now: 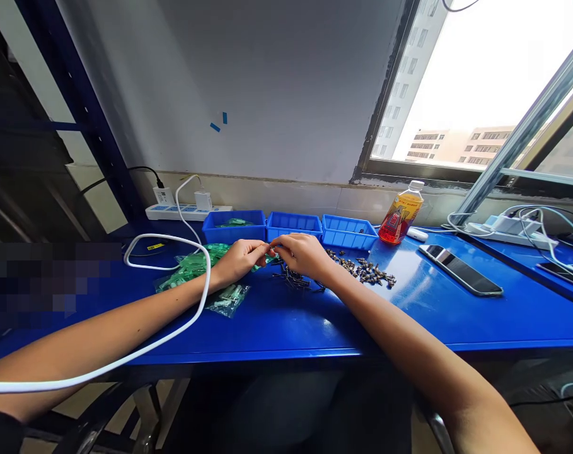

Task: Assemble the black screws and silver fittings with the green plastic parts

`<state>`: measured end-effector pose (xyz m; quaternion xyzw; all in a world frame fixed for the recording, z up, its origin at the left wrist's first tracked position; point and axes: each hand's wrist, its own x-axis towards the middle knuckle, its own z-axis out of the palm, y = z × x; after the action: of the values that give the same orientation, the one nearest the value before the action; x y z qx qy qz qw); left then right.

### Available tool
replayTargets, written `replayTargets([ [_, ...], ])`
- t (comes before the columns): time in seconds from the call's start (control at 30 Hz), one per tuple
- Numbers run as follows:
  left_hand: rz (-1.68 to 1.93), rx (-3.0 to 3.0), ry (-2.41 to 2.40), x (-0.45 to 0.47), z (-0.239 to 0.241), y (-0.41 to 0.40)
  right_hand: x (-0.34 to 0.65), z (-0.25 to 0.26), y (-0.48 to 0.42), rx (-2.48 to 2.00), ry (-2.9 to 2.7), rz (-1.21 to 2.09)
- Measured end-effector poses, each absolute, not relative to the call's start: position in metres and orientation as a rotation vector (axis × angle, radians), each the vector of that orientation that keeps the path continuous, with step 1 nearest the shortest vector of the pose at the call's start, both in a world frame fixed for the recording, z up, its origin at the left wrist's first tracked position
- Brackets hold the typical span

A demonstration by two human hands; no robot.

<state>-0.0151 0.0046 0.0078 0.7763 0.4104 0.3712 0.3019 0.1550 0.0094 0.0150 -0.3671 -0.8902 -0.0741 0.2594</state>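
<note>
My left hand (241, 258) and my right hand (301, 253) meet above the blue table, fingertips pinched together. Whatever sits between those fingertips is too small to make out. Under and beside my left hand lies a heap of green plastic pieces (186, 267), with a clear bag (229, 299) of similar pieces in front. Dark screws (296, 279) lie in a pile just below my right hand. More small metal parts (369, 272), bronze and dark, are scattered to the right of it.
Three blue bins (293, 222) line the wall; the left one holds green pieces. A drink bottle (401, 213), a phone (461, 270) and power strips (508, 230) stand or lie around. A white cable (205, 277) loops over my left forearm.
</note>
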Motion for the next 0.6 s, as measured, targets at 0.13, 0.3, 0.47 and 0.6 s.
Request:
replayTargets([
  [0.13,0.959,2.083,1.102,-0.0138,0.0064,0.0041,0.1570,0.0133,0.0102,-1.034,-2.423,-0.297],
  [0.3,1.013,2.019,1.120,-0.0133,0.0041,0.0045,0.1560,0.0124,0.0103,-1.060,-2.423,-0.338],
  [0.47,1.061,2.036,1.126,-0.0137,0.0014,0.0057,0.1552,0.0141,0.0092,-1.093,-2.442,-0.352],
  [0.6,1.048,2.074,1.159,-0.0136,0.0023,0.0035,0.1548,0.0150,0.0071,-1.108,-2.451,-0.361],
])
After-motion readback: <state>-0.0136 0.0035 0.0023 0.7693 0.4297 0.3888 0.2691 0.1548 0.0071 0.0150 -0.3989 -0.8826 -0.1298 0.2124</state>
